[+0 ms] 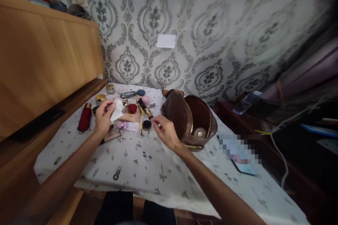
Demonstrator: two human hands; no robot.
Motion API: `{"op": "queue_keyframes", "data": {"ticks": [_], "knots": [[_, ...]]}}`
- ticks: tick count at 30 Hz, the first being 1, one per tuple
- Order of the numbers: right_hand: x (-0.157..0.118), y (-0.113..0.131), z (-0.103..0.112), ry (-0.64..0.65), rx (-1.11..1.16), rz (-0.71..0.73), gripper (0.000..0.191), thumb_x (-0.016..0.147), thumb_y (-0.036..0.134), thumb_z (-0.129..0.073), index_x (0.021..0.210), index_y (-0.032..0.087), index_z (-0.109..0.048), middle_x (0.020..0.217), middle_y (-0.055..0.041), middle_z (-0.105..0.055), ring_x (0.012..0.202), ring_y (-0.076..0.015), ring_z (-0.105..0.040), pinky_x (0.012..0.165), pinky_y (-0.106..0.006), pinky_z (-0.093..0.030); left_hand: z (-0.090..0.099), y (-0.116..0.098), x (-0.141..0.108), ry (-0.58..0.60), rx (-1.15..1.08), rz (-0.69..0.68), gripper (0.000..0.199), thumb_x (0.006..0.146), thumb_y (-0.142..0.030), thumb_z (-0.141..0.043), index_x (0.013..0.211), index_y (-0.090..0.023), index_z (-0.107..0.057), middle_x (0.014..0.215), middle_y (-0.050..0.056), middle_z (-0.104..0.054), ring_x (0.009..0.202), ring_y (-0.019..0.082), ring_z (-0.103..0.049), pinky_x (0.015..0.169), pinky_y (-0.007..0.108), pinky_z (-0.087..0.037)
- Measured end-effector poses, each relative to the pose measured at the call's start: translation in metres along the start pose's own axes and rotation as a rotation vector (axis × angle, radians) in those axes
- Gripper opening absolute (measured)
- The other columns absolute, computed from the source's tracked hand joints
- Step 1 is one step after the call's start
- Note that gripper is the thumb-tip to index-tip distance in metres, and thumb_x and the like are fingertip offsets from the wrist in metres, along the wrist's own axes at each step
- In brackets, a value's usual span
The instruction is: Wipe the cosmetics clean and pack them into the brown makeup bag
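Note:
My left hand (102,119) is closed on a crumpled white tissue (117,110), above the left part of a spread of cosmetics. My right hand (166,132) has its fingers pinched together, with the tips at the lower end of a slim black-and-gold tube (149,113). Whether they grip that tube is too small to tell. Close by lie a black-lidded jar (146,125), a round red compact (132,108) and a pink floral tube (128,126). Below my left hand rests a bottle of beige liquid (112,135), partly hidden.
A brown leather bag (175,116) stands unzipped right of my right hand. A phone (244,168) lies farther right on the patterned tablecloth (137,168). A red bottle (85,117) and gold-lidded jars (100,98) sit at left, beside a wooden cabinet (50,63). Patterned wall behind.

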State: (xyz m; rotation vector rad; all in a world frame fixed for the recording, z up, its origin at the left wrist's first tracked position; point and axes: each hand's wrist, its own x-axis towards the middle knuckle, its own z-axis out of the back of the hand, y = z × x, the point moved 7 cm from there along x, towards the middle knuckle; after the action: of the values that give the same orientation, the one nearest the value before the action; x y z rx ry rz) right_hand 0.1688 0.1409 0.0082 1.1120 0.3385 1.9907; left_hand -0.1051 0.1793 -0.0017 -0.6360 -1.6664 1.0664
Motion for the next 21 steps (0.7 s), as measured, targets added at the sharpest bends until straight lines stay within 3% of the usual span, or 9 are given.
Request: {"op": "queue_keyframes", "data": {"ticks": [2, 4, 9, 16, 19, 21], "knots": [[-0.003, -0.032, -0.026, 0.011, 0.027, -0.159, 0.020, 0.088, 0.024, -0.053, 0.093, 0.019, -0.071, 0.086, -0.0063, -0.071, 0.075, -0.0182, -0.065, 0.064, -0.027, -0.050, 0.017, -0.008, 0.011, -0.058, 0.035, -0.066, 0.029, 0.080, -0.044, -0.069, 0.093, -0.018, -0.068, 0.084, -0.001, -0.064, 0.072, 0.014, -0.056, 0.065, 0.023, -0.043], [0.009, -0.066, -0.042, 0.009, 0.002, -0.337, 0.020, 0.085, 0.024, -0.054, 0.095, 0.018, -0.071, 0.090, -0.0058, -0.073, 0.080, -0.0187, -0.067, 0.071, -0.029, -0.053, 0.033, -0.011, 0.018, -0.112, 0.074, -0.110, 0.029, 0.081, -0.045, -0.067, 0.093, -0.018, -0.068, 0.086, 0.000, -0.066, 0.076, 0.015, -0.057, 0.068, 0.024, -0.045], [0.071, -0.118, -0.066, -0.007, -0.127, -0.490, 0.026, 0.082, 0.024, -0.056, 0.104, 0.016, -0.069, 0.098, -0.0090, -0.073, 0.089, -0.0219, -0.068, 0.080, -0.032, -0.054, 0.056, 0.005, 0.024, -0.173, 0.220, -0.134, 0.030, 0.082, -0.045, -0.062, 0.092, -0.017, -0.067, 0.087, 0.002, -0.066, 0.079, 0.017, -0.059, 0.068, 0.025, -0.045], [0.135, -0.169, -0.095, -0.003, -0.333, -0.612, 0.055, 0.077, 0.026, -0.062, 0.130, 0.012, -0.057, 0.133, -0.0192, -0.059, 0.122, -0.0308, -0.057, 0.100, -0.036, -0.045, 0.060, 0.023, 0.018, -0.112, 0.234, -0.067, 0.030, 0.084, -0.046, -0.062, 0.094, -0.018, -0.067, 0.081, 0.000, -0.063, 0.065, 0.013, -0.054, 0.056, 0.023, -0.042], [0.150, -0.185, -0.104, 0.039, -0.364, -0.629, 0.058, 0.080, 0.032, -0.062, 0.134, 0.011, -0.054, 0.135, -0.0196, -0.058, 0.124, -0.0308, -0.056, 0.098, -0.034, -0.045, 0.053, 0.024, 0.013, -0.055, 0.212, -0.007, 0.029, 0.086, -0.046, -0.061, 0.096, -0.019, -0.066, 0.077, -0.002, -0.062, 0.055, 0.012, -0.049, 0.049, 0.022, -0.037], [0.156, -0.193, -0.108, 0.074, -0.379, -0.643, 0.058, 0.079, 0.036, -0.064, 0.132, 0.013, -0.055, 0.130, -0.0180, -0.062, 0.122, -0.0300, -0.059, 0.093, -0.032, -0.047, 0.048, 0.019, 0.011, -0.024, 0.238, -0.021, 0.025, 0.088, -0.043, -0.059, 0.095, -0.019, -0.065, 0.079, -0.001, -0.064, 0.059, 0.013, -0.053, 0.052, 0.023, -0.040]]}}
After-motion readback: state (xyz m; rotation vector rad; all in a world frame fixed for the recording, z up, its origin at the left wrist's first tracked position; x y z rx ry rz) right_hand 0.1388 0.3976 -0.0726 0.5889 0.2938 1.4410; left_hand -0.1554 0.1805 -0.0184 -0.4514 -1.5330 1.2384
